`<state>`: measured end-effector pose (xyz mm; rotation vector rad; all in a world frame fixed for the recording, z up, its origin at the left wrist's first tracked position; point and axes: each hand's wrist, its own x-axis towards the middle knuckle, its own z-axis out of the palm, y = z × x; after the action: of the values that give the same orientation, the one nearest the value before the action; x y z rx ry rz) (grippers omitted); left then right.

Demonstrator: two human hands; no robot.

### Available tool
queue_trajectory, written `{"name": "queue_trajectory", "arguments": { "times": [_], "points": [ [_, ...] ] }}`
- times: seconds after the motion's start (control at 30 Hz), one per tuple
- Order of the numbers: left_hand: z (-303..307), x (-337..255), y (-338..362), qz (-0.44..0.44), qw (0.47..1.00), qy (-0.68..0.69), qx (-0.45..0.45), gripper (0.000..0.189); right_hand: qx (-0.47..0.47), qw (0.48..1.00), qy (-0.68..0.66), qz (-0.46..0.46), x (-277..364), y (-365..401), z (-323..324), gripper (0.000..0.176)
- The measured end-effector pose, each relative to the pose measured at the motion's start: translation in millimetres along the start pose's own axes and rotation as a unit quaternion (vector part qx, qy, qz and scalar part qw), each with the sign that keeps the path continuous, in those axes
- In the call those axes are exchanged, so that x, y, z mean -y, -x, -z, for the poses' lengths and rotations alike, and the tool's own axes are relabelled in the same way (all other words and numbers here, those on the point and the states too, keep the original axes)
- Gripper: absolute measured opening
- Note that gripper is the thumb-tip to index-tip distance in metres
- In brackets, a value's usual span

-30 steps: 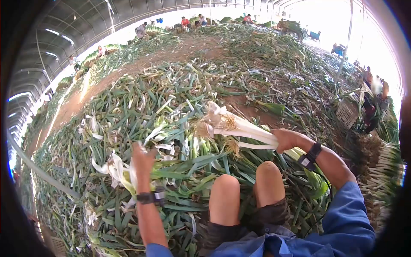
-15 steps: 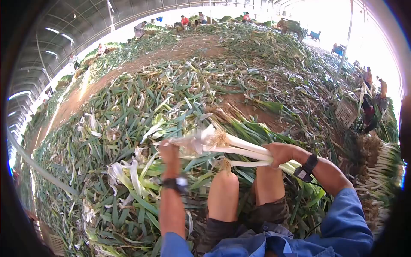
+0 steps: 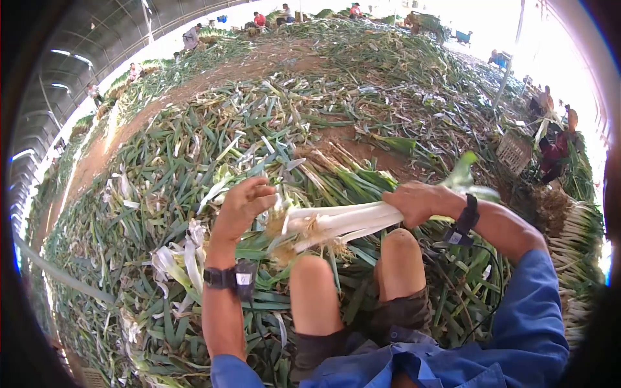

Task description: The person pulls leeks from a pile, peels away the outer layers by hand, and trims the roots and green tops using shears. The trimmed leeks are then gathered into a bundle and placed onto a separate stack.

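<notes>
My right hand (image 3: 419, 202) is wrapped round a small bunch of leeks (image 3: 349, 222), just above my knees. Their white shafts point left, ending in pale brown roots, and the green tops trail off to the right behind the hand. Close to the root ends is my left hand (image 3: 242, 205), its fingers loosely bent and apart, with nothing visible in them. Below, peeled leek leaves (image 3: 174, 262) lie in a loose heap by my left forearm. More untrimmed leeks (image 3: 343, 171) rest on the ground just beyond the bunch.
Cut leaves (image 3: 162, 187) cover the ground around me. On the right stand a plastic crate (image 3: 514, 152) and a row of stacked leeks (image 3: 577, 252). Several people work farther off, one of them (image 3: 557, 149) near the crate. A pole (image 3: 504, 81) rises at the right.
My left hand has moved away from the leeks and its fingers have loosened; the pale leaf matter at it is gone. The bunch has shifted left and tilted, roots lower, still in my right hand.
</notes>
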<state>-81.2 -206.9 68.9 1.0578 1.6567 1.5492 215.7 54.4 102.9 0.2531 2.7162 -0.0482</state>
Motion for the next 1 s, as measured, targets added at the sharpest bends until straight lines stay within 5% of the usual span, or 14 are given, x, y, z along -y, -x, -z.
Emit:
{"name": "queue_trajectory", "arguments": {
  "times": [0.13,0.2,0.23,0.3,0.43,0.53,0.6,0.63,0.7,0.73,0.8,0.9,0.97,1.0],
  "points": [
    [-49,6,-49,0.035,0.963,0.044,0.262,0.079,-0.054,0.989,0.077,0.112,3,-5,31,0.035],
    [-87,36,-60,0.085,0.908,0.009,0.409,0.090,-0.056,0.982,0.112,0.144,-1,-19,32,0.034],
    [-111,47,-54,0.104,0.866,0.129,0.471,0.087,-0.056,0.977,0.127,0.159,-3,-24,29,0.033],
    [-139,89,-40,0.183,0.834,0.171,0.492,0.081,-0.115,0.960,0.132,0.219,-14,-42,8,0.031],
    [-193,169,-3,0.214,0.836,0.325,0.386,0.069,-0.268,0.920,0.178,0.223,-35,-92,-83,0.038],
    [-240,251,25,0.307,0.823,0.429,0.212,0.053,-0.424,0.904,0.058,0.017,-21,-115,-170,0.043],
    [-264,315,38,0.405,0.744,0.515,0.132,0.041,-0.295,0.870,-0.329,-0.218,-6,-121,-228,0.057],
    [-264,275,36,0.397,0.816,0.418,0.039,0.034,-0.150,0.843,-0.472,-0.212,-26,-140,-289,0.054],
    [-264,299,33,0.383,0.777,0.497,0.045,0.032,-0.086,0.760,-0.635,-0.113,-14,-140,-360,0.049],
    [-262,294,30,0.376,0.779,0.498,0.051,0.031,-0.177,0.737,-0.652,-0.022,2,-125,-361,0.046],
    [-269,290,38,0.412,0.784,0.464,0.004,0.028,-0.135,0.671,-0.721,-0.108,23,-96,-295,0.039],
    [-262,294,56,0.455,0.797,0.395,0.042,0.024,0.016,0.503,-0.843,-0.190,19,-123,-318,0.038],
    [-252,286,51,0.475,0.802,0.350,0.089,0.023,-0.221,0.757,-0.613,-0.045,20,-117,-339,0.039],
    [-249,277,48,0.499,0.783,0.363,0.076,0.024,-0.160,0.681,-0.710,-0.077,20,-118,-344,0.041]
  ]
}}
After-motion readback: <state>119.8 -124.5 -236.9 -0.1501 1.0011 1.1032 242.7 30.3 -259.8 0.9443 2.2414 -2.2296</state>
